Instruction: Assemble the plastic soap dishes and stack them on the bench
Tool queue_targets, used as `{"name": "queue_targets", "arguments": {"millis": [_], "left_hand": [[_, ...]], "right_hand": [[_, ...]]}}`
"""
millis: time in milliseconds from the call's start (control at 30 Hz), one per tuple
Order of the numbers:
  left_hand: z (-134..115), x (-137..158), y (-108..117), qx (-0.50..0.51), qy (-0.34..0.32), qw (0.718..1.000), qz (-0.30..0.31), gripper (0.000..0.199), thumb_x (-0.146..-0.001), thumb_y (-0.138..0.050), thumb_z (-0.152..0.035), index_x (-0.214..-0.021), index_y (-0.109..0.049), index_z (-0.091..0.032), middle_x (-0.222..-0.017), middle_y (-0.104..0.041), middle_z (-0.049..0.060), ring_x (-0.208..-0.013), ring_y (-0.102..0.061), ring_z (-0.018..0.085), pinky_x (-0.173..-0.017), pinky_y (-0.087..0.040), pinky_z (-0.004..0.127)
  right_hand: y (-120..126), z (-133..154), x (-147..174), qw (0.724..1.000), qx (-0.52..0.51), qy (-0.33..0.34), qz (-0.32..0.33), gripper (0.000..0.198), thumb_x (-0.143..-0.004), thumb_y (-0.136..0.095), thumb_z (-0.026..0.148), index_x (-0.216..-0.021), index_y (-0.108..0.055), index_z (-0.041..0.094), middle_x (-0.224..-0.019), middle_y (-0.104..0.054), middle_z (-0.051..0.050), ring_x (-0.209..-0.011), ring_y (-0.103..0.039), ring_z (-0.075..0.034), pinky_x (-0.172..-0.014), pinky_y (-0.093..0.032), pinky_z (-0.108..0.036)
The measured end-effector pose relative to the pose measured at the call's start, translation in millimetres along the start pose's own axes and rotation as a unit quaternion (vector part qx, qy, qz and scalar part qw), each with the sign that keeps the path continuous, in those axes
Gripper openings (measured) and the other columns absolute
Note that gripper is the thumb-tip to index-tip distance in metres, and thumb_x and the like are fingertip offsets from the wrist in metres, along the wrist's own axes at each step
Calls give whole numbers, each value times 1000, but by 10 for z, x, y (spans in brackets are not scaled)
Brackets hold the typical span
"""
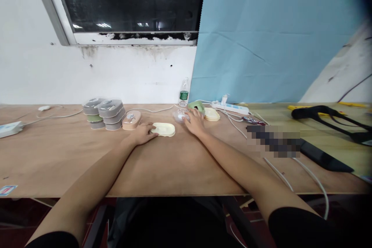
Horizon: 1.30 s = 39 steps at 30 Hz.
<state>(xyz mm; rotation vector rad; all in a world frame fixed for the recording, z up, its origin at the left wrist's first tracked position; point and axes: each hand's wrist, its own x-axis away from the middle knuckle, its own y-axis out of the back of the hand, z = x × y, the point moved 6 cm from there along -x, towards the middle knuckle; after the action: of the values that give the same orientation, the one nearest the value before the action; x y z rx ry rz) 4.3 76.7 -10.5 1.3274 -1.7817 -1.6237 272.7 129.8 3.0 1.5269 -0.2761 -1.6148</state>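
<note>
My left hand (144, 133) is closed on the left end of a shallow cream plastic tray (164, 129), thumb at the near side and fingers at the far side. The tray lies flat, hollow side up. To its right, my right hand (195, 121) has its thumb and forefinger on the right edge of a clear plastic lid (177, 115). Its other fingers lie in front of a green plastic piece (198, 105) and partly hide it. Several stacked cream pieces (212, 114) lie just right of that hand.
Stacked lidded boxes (110, 114) and a pink box (132, 119) stand on the left. A bottle (184, 93) stands by the wall. A power strip (231, 107), white cables (238, 128), a black strap-like frame (328, 118) and a dark flat object (324, 155) lie right.
</note>
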Motion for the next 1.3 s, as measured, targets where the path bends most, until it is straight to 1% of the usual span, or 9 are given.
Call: {"name": "queue_targets", "arguments": {"millis": [100,233,333,500,733,967,1100,1233,1300], "left_hand": [[1,0,10,-4,0,1000,-2,58,-84,-44,-62,-119,-62,-19,-131,-54,13,-112,-56,29,-98,-43,42],[-8,-1,14,-2,-1,1000,-1,58,-84,-44,-61,-119,-62,-19,-132,-53,14,-113,-56,29,-98,-43,42],[5,-5,-3,5,4,1000,4,58,-84,-45,-61,-119,-62,-20,-133,-53,13,-112,-57,29,-98,-44,42],[12,-1,-9,6,8,1000,8,57,-84,-45,-61,-119,-62,-20,-134,-52,13,-112,-56,28,-99,-43,41],[-48,-2,64,10,0,1000,7,53,-83,-48,-59,-111,-65,-19,-120,-60,12,-102,-60,26,-92,-47,39],[-121,-7,103,-1,-21,1000,-3,53,-84,-47,-57,-116,-62,-18,-110,-65,11,-101,-60,26,-91,-46,38],[-97,-6,103,9,-16,1000,-24,58,-85,-48,-56,-128,-52,-17,-119,-61,12,-110,-57,28,-95,-44,40],[-94,26,202,43,-14,993,-108,77,-84,-52,-53,-145,-23,-16,-123,-57,14,-110,-56,27,-95,-44,43],[-117,46,261,47,-31,987,-149,79,-84,-54,-49,-147,-17,-17,-122,-57,13,-107,-57,25,-94,-45,42]], "right_hand": [[51,-162,-51,999,17,-44,-24,38,-91,-42,42,-114,-63,21,-133,-51,-11,-129,-34,-32,-105,-24,-52],[114,-496,-81,989,34,-139,-40,34,-89,-42,33,-112,-63,21,-133,-50,-11,-127,-35,-31,-105,-22,-52],[129,-657,-75,984,37,-170,-38,30,-84,-46,29,-107,-65,22,-135,-47,-11,-126,-35,-32,-105,-22,-52],[108,-667,-83,987,24,-155,-27,23,-81,-51,30,-94,-67,20,-132,-49,-11,-121,-40,-29,-104,-26,-47],[248,-523,-127,991,-5,-91,-96,23,-88,-43,30,-99,-59,17,-121,-55,-14,-117,-44,-26,-102,-31,-40],[330,-424,-90,986,-62,-78,-131,30,-93,-33,37,-106,-51,17,-111,-56,-15,-109,-46,-27,-96,-35,-42],[341,-246,-25,984,-114,-10,-139,33,-94,-27,43,-104,-48,18,-107,-55,-14,-105,-49,-26,-93,-38,-41],[305,174,87,966,-190,148,-95,39,-92,-26,55,-93,-46,22,-94,-55,-11,-94,-53,-25,-86,-42,-43],[288,407,165,947,-226,218,-71,44,-90,-26,61,-89,-45,22,-86,-54,-9,-86,-53,-23,-80,-44,-41]]}}
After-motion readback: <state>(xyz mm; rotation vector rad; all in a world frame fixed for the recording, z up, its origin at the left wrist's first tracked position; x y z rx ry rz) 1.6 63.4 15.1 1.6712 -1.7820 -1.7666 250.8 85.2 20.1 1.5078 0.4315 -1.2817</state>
